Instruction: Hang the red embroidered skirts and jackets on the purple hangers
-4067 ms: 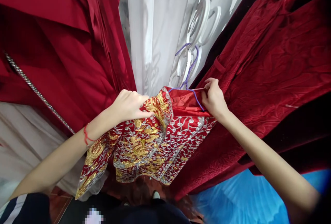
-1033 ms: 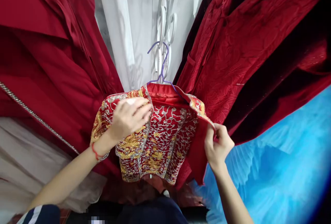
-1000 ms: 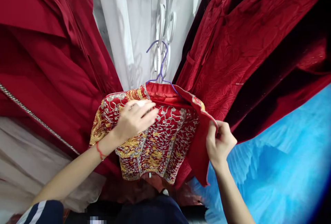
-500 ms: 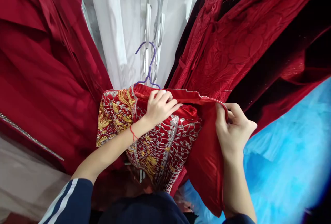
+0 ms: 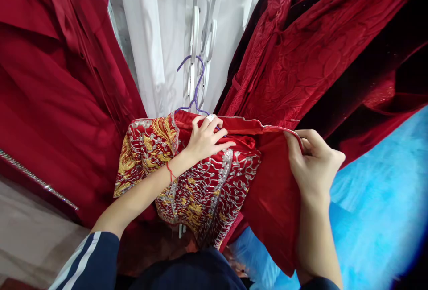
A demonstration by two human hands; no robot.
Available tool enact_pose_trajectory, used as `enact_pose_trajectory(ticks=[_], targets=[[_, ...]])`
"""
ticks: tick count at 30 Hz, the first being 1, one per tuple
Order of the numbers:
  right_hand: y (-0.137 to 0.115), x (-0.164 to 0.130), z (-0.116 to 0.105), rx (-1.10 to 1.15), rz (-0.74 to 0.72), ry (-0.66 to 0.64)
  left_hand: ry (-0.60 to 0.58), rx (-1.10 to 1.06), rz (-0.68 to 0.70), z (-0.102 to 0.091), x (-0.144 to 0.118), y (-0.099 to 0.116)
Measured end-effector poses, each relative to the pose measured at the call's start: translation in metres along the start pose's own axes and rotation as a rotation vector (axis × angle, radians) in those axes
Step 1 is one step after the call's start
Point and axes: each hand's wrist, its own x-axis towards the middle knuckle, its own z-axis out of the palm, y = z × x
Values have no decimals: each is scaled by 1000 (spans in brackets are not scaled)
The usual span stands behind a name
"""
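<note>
- Since the earliest frame, the right hand (image 5: 314, 160) has moved outward from beside the hanger, drawing the jacket's front edge out wide, so more of the red lining (image 5: 272, 192) shows; the left hand (image 5: 207, 138) has shifted from the embroidered shoulder to the neck opening.
- Against the frame just before this one, little differs: the right hand sits slightly farther out.
- Red, with gold and silver embroidery, the jacket (image 5: 197, 200) hangs in front of the person on a purple hanger (image 5: 195, 101), between the two forearms.
- At the collar's far end, the right hand pinches the piped edge, thumb in front and fingers curled behind.
- Over the lining and the hanger's right arm, the left fingers are bent, with the thumb stretched to the right; whether they clamp anything cannot be told.
- Hanger and neck opening lie just at the left hand, the nearer one; the right hand stands well apart from them, with the jacket's body to its left.
- Along its shoulder line the jacket runs side to side, dipping slightly toward the right hand, while its hem drops toward the person.
- Behind the hanger's hook is a white handle (image 5: 195, 31); a blue fluffy garment (image 5: 377, 192) lies beyond the right forearm.
</note>
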Motion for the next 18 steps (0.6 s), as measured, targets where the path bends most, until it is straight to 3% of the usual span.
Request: enact_pose_trajectory(ticks=[3, 7, 10, 14, 18], targets=[[-8, 11, -13, 11, 1, -35, 45, -12, -113, 5, 5, 2], [-26, 22, -35, -44, -31, 13, 140, -24, -225, 16, 8, 0], [-41, 13, -46, -128, -39, 13, 157, -56, -296, 22, 6, 0], [-49, -41, -30, -117, -102, 62, 240, -113, -330, 26, 1, 0], [-31, -121, 21, -120, -176, -8, 327, -79, -304, 22, -1, -1]])
